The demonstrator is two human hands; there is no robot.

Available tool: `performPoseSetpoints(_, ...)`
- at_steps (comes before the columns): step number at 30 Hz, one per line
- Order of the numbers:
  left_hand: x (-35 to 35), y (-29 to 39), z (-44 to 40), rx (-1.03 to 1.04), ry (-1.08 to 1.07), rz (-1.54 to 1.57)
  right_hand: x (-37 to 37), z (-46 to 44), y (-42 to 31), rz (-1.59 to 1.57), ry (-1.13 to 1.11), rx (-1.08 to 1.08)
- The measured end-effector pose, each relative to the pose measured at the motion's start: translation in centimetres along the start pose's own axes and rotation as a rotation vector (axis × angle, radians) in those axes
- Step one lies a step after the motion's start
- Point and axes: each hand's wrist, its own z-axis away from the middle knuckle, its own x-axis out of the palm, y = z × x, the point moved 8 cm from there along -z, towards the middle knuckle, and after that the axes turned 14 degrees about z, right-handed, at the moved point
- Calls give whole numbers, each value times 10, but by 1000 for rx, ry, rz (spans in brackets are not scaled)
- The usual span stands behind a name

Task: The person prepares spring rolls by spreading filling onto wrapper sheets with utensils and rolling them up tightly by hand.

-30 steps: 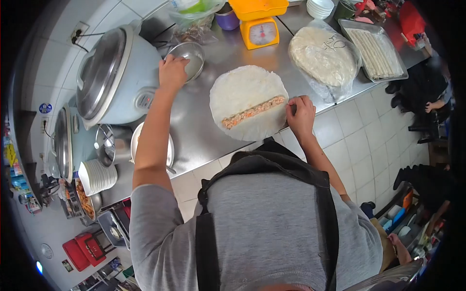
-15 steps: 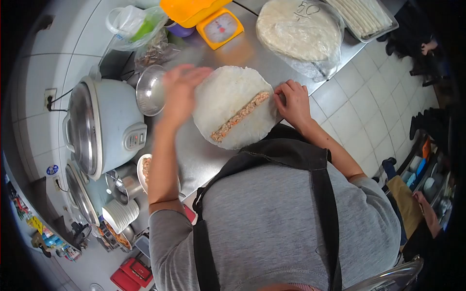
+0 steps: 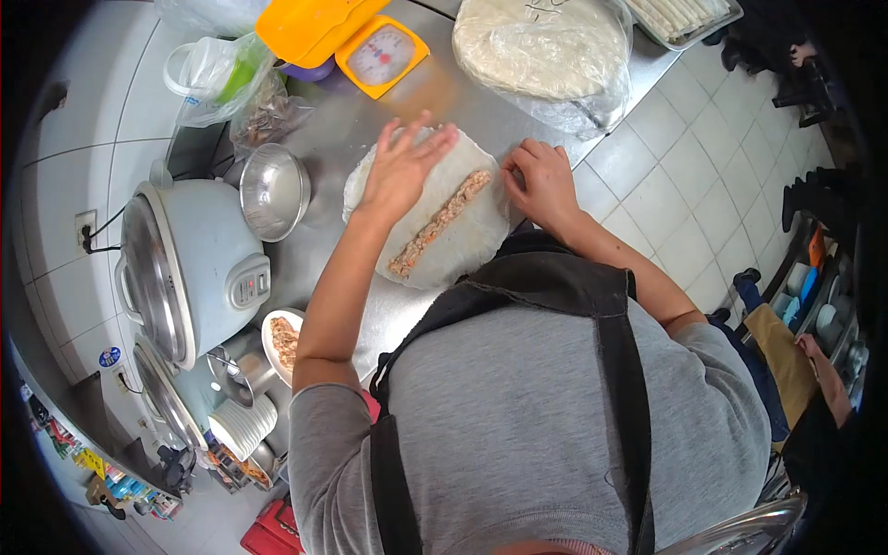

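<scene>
On the steel worktop (image 3: 319, 268), a wrapper (image 3: 476, 227) is bearing a filling strip (image 3: 439, 225).
The left hand (image 3: 405, 171) is reaching over it, fingers spread; the right hand (image 3: 539, 180) is sitting curled by its edge, any pinch hidden. Light contact should avoid tearing.

Surface (image 3: 324, 166): narrow passage between metal bowl (image 3: 275, 192) and dough wrapper (image 3: 470, 231); second, between wrapper and bagged dough sheets (image 3: 546, 51). Obstacles: kitchen scale (image 3: 383, 55) beyond wrapper; rice cooker (image 3: 208, 268) beside bowl.

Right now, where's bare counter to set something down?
Free: the counter between yellow scale and bagged pale sheets; another patch between metal bowl and round sheet. Crowded: around the rice cooker, filling plate and stacked white plates.
</scene>
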Motion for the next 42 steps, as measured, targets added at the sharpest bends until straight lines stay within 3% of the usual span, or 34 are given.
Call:
performPoseSetpoints(5,9,15,4,86,-35,-4,-1,-1,1,-2,-9,-3)
performPoseSetpoints(8,-5,-23,6,-152,49,-163,0,-1,0,-11,-22,1)
performPoseSetpoints(11,8,10,8,94,-44,-116,-1,-1,-1,-36,-13,0)
performPoseSetpoints(14,-6,-16,7,-50,93,-99,-2,0,-4,-64,-11,-17)
performPoseSetpoints(17,-30,-17,-3,-63,231,91,-5,2,-9,-96,19,-63)
performPoseSetpoints(20,-36,12,-23,112,281,200,-8,3,-16,-155,62,-118)
performPoseSetpoints(23,-22,12,-32,193,181,153,-6,4,-21,-163,57,-216)
performPoseSetpoints(29,-20,12,-17,242,248,139,-4,-3,-28,-213,64,-262)
performPoseSetpoints(35,-18,-8,5,127,331,86,11,-9,-42,-166,-74,-437)
performPoseSetpoints(38,-19,-15,12,1,328,88,12,-11,-42,-153,-89,-437)
performPoseSetpoints(41,-6,7,5,101,133,7,12,-11,-43,-107,-55,-432)
performPoseSetpoints(42,-2,0,6,49,117,-29,12,-11,-43,-108,-61,-427)
